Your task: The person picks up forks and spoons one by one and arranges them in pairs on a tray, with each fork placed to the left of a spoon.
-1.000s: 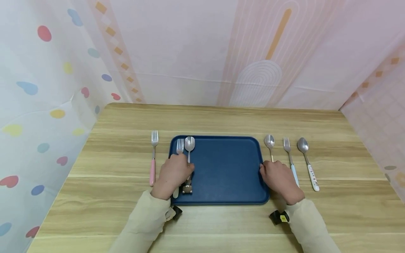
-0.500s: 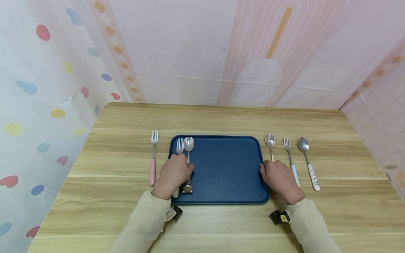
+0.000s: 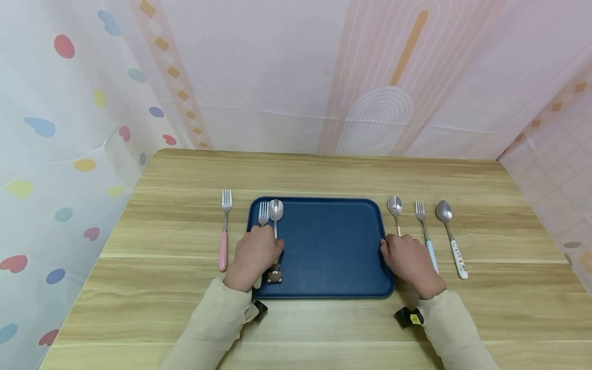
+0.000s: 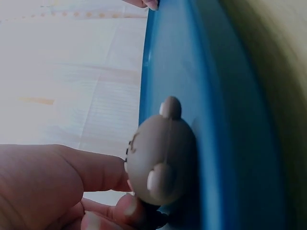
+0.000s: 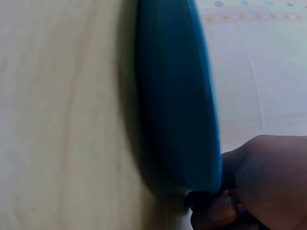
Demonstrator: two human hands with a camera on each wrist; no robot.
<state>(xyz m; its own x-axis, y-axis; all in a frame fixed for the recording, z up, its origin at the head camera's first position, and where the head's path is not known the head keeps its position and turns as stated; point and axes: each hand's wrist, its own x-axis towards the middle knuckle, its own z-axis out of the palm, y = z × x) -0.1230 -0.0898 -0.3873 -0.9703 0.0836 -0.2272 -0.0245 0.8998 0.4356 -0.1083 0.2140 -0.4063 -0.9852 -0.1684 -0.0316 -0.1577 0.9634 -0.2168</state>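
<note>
A dark blue tray [image 3: 333, 246] lies flat on the table. At its left end my left hand [image 3: 256, 252] pinches the handle of a metal spoon [image 3: 276, 209] lying on the tray. The handle ends in a brown bear head [image 4: 163, 158], seen close in the left wrist view. Beside that spoon a fork [image 3: 263, 210] also lies on the tray, its middle hidden under the left hand and the pale end of its handle showing. My right hand [image 3: 409, 262] grips the tray's right rim, with the fingers at the edge in the right wrist view.
Left of the tray lies a pink-handled fork [image 3: 224, 231]. On the right are a small spoon [image 3: 395, 206] partly behind the right hand, a blue-handled fork [image 3: 425, 228] and a spoon with a patterned white handle [image 3: 450, 239]. A patterned curtain [image 3: 268, 77] hangs behind the wooden table [image 3: 324, 334].
The bear spoon's bowl has shifted very slightly left, toward the fork. Both hands keep their places on the spoon and the tray.
</note>
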